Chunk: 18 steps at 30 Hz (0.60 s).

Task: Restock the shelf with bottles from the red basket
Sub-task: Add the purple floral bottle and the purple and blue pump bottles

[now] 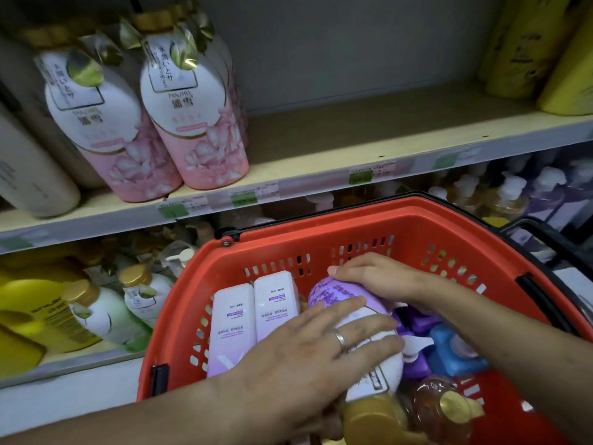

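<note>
A red basket (417, 226) sits in front of the shelf (353, 146), filled with bottles. A large purple-and-white bottle with a gold cap (345, 292) lies on top of them. My left hand (308, 358) lies over its white middle with fingers stretched across it. My right hand (375, 276) curls over its purple bottom end. Two white-and-lilac tubes (250, 319) lie at the basket's left side. Purple and blue bottles (449, 345) and an amber pump bottle (439, 409) fill the right side.
Two pink-and-white floral bottles (179, 123) stand at the left of the upper shelf, with yellow bottles (539, 53) at the far right and bare board between. The lower shelf holds yellow, green and pump bottles (106, 309).
</note>
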### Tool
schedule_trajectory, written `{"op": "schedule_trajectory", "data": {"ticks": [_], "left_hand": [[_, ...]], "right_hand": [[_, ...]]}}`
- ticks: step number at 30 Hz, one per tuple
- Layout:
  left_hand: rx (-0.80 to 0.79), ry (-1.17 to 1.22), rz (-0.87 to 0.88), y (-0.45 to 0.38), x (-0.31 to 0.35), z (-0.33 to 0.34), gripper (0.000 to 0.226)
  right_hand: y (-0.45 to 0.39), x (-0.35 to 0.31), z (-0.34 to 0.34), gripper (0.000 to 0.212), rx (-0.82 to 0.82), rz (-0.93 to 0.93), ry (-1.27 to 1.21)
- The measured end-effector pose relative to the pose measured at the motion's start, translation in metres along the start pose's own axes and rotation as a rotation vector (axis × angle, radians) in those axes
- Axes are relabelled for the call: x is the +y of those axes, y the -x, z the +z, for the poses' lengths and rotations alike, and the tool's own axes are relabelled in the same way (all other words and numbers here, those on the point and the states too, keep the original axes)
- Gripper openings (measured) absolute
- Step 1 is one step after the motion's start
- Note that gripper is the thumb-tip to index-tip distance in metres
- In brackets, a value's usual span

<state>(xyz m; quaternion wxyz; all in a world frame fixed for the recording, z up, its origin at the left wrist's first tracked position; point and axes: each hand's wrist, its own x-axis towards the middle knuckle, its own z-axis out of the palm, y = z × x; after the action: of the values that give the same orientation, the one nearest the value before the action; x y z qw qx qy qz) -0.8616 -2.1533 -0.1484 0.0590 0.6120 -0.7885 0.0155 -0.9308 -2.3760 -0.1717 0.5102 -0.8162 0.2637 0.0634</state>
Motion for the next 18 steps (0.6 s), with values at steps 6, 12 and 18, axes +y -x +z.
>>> {"op": "schedule_trajectory", "data": {"ticks": [6, 12, 18], "left_hand": [[0.232, 0.441, -0.112, -0.002, -0.022, -0.037, 0.090], [0.335, 0.707, -0.272, 0.002, -0.047, -0.054, 0.083], [0.462, 1.016, -0.390, -0.005, -0.068, -0.053, 0.061]], "right_hand": [[0.004, -0.013, -0.006, 0.037, 0.045, 0.080, -0.410], [0.015, -0.022, -0.010, 0.042, 0.056, 0.108, -0.546], [0.016, -0.040, -0.006, 0.048, 0.133, 0.149, -0.616]]}}
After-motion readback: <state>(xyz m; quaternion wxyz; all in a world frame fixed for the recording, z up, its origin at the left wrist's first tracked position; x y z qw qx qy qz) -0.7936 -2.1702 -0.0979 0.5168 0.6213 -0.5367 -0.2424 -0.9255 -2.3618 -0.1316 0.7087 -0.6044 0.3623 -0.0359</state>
